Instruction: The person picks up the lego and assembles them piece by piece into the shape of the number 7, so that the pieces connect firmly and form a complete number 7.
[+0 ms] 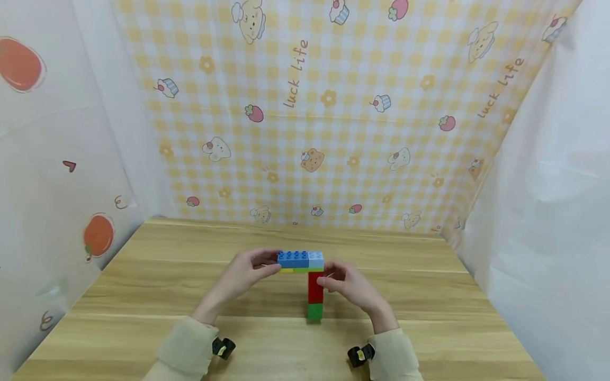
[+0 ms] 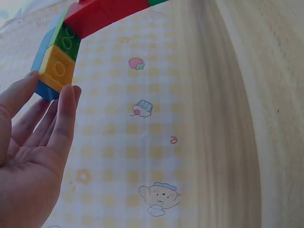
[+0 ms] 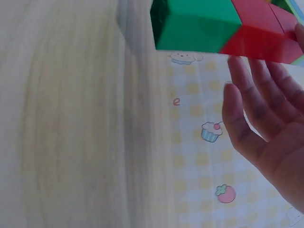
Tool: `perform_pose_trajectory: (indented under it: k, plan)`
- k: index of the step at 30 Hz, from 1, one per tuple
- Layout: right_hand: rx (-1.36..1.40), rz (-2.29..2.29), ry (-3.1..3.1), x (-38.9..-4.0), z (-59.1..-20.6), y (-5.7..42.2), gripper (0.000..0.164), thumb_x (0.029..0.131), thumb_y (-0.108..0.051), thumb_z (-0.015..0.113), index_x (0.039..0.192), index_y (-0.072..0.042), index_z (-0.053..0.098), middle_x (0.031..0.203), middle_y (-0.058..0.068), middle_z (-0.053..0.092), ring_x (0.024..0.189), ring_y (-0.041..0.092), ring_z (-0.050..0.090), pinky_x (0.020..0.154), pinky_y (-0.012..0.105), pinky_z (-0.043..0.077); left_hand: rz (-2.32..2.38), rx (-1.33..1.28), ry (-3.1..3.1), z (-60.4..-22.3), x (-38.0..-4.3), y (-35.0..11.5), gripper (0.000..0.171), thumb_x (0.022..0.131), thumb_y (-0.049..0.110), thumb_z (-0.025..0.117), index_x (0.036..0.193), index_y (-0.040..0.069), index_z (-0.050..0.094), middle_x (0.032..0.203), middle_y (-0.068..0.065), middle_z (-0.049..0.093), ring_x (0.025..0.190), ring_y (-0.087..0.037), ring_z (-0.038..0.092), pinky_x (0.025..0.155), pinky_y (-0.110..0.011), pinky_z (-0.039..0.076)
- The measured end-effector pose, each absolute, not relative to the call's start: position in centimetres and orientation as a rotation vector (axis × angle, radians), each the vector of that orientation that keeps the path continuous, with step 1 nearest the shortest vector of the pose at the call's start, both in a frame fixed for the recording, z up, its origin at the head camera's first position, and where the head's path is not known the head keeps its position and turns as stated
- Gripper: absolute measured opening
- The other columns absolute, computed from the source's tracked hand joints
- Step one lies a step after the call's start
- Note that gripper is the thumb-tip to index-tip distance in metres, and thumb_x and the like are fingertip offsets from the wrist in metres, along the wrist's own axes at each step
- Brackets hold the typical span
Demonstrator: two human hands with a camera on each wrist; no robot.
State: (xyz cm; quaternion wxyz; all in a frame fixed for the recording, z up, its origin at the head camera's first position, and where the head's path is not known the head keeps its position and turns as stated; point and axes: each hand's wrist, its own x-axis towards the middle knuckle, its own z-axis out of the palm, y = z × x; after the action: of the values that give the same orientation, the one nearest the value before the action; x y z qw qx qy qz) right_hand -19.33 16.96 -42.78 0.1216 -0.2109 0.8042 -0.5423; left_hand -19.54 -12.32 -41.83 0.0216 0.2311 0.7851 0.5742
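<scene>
A toy building-brick structure (image 1: 315,288) is held between both hands, shaped like an upside-down L. Its column has red bricks (image 1: 315,288) over a green brick (image 1: 315,311). The top arm reaches left, with a blue brick (image 1: 293,260) and a light blue brick (image 1: 316,259) over a thin yellow and green layer. My left hand (image 1: 245,272) pinches the arm's left end, thumb and fingers around the blue and yellow bricks (image 2: 58,67). My right hand (image 1: 350,286) grips the upper column from the right, its thumb against the red brick; the lower fingers spread free in the right wrist view.
A wooden tabletop (image 1: 190,275) lies beneath the hands. Behind it hangs a yellow checked cloth (image 1: 329,127) with cartoon prints, and white sheets (image 1: 538,185) close in both sides. Each wrist wears a small black camera (image 1: 224,348) near the beige sleeve (image 1: 186,346).
</scene>
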Motion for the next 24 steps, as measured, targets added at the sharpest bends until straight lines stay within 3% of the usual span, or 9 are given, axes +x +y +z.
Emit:
perform_pose_trajectory:
  k: [7,16,24]
  plan:
    - [-0.433,-1.804,2.243,-20.0,-43.1,17.3,0.034,0.096,-0.025,0.065,0.119,0.0,0.059,0.107,0.013,0.062,0.095,0.026,0.06,0.087,0.052,0.05,1.827,0.612,2.362,-41.9,-21.2,-11.3,0.046,0.093,0.03,0.069,0.132,0.008,0.059,0.117,-0.007,0.066,0.102,-0.028,0.065,0.089,-0.044,0.052]
    - [-0.204,-1.957,2.094,-22.5,-43.7,16.3,0.045,0.094,-0.033,0.067,0.121,0.002,0.058,0.106,0.014,0.063,0.088,0.024,0.062,0.08,0.039,0.055,1.85,0.544,2.341,-41.9,-24.8,-10.9,0.046,0.095,0.029,0.066,0.133,0.004,0.057,0.114,-0.009,0.067,0.095,-0.024,0.067,0.088,-0.042,0.052]
    - [-0.039,-1.959,2.008,-24.3,-43.8,15.1,0.043,0.097,-0.029,0.063,0.124,0.003,0.056,0.104,0.012,0.063,0.083,0.022,0.064,0.078,0.038,0.055,1.872,0.438,2.28,-42.7,-26.9,-10.9,0.042,0.098,0.022,0.062,0.133,0.0,0.056,0.116,-0.015,0.066,0.107,-0.039,0.062,0.09,-0.043,0.051]
